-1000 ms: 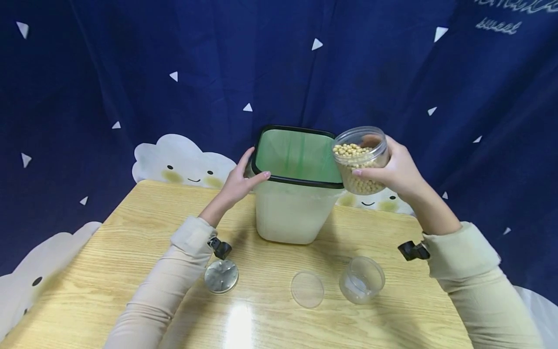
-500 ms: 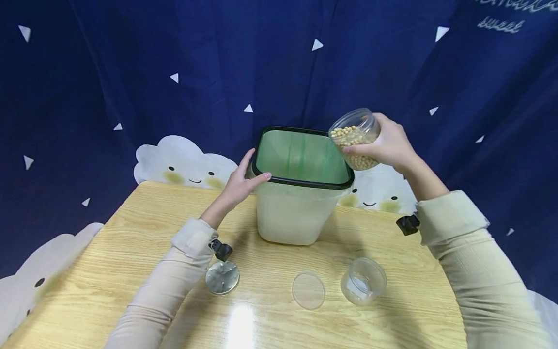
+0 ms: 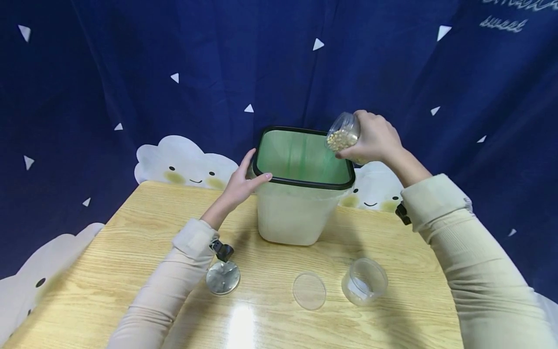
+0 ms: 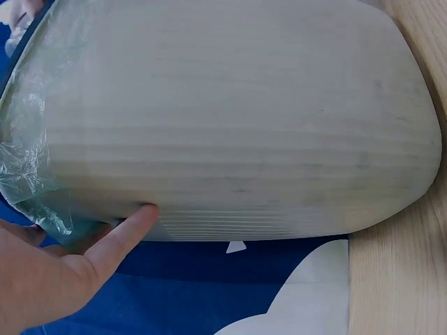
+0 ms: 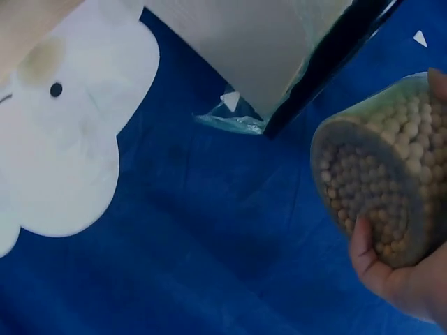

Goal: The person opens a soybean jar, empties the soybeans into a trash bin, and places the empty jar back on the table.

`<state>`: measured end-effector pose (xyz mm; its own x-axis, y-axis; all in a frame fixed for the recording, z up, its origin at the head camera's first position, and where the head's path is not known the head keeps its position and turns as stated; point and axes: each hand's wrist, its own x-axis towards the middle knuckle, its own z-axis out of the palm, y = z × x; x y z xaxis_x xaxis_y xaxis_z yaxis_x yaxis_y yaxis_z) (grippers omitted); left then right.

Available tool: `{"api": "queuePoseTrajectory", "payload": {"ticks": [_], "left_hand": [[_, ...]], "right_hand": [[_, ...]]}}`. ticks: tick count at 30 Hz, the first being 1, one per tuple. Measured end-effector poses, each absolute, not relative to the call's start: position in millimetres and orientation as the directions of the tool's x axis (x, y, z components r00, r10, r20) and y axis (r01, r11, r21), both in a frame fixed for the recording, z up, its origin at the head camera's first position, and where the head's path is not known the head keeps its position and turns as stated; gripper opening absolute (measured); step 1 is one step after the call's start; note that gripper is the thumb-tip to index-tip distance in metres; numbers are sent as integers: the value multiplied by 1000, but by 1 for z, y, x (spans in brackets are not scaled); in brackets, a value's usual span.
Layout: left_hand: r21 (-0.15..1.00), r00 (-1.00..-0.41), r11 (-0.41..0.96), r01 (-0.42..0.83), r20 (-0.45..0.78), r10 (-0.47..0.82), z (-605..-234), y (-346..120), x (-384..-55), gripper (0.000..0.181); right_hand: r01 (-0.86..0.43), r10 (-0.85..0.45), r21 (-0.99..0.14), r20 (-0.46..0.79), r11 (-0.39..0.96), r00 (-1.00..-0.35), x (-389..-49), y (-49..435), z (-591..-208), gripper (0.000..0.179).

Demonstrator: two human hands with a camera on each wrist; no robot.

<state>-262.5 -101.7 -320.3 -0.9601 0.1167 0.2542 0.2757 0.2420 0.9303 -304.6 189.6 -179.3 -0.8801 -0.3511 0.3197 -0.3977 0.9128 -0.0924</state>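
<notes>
A white trash bin (image 3: 292,213) with a black rim and green bag liner stands at the table's back edge. My left hand (image 3: 241,184) holds its left front corner at the rim; in the left wrist view the thumb (image 4: 126,237) presses the bin's side wall. My right hand (image 3: 376,138) grips a clear plastic jar (image 3: 344,127), tilted mouth-left above the bin's right rim. Pale round beans (image 3: 341,140), like soybeans, lie near the jar's mouth. The right wrist view shows the jar's base (image 5: 367,188) with beans against it, fingers around it.
On the table (image 3: 148,232) lie a round silver lid (image 3: 223,278), a clear flat disc (image 3: 309,291) and an open clear tub (image 3: 364,282). A dark blue curtain (image 3: 209,72) with white clouds hangs behind the bin.
My right hand has raised the jar, moved it left over the bin's rim and tipped it further. The beans have shifted towards its mouth. My left hand stays on the bin.
</notes>
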Motion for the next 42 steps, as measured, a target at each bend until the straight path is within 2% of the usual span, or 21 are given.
{"api": "queuePoseTrajectory", "payload": {"ticks": [5, 8, 20, 24, 31, 42], "left_hand": [[931, -962, 246, 268, 245, 120, -321, -102, -263, 80], [932, -964, 250, 261, 236, 126, -320, -103, -263, 80], [933, -965, 251, 257, 231, 128, -292, -96, -235, 76], [935, -964, 245, 258, 232, 128, -294, -97, -237, 77], [933, -963, 247, 263, 239, 123, -318, -102, -261, 80], [928, -962, 257, 269, 246, 116, -314, -102, -257, 80]], "right_hand": [[-392, -392, 56, 283, 918, -875, -306, 184, -174, 85], [-389, -404, 109, 254, 915, -879, -306, 183, -173, 87], [-413, -470, 240, 283, 879, -836, -308, 189, -167, 92], [-418, -495, 291, 285, 861, -821, -307, 190, -165, 93], [-420, -523, 353, 283, 836, -804, -308, 189, -165, 98], [-434, -600, 465, 306, 772, -739, -306, 182, -170, 96]]}}
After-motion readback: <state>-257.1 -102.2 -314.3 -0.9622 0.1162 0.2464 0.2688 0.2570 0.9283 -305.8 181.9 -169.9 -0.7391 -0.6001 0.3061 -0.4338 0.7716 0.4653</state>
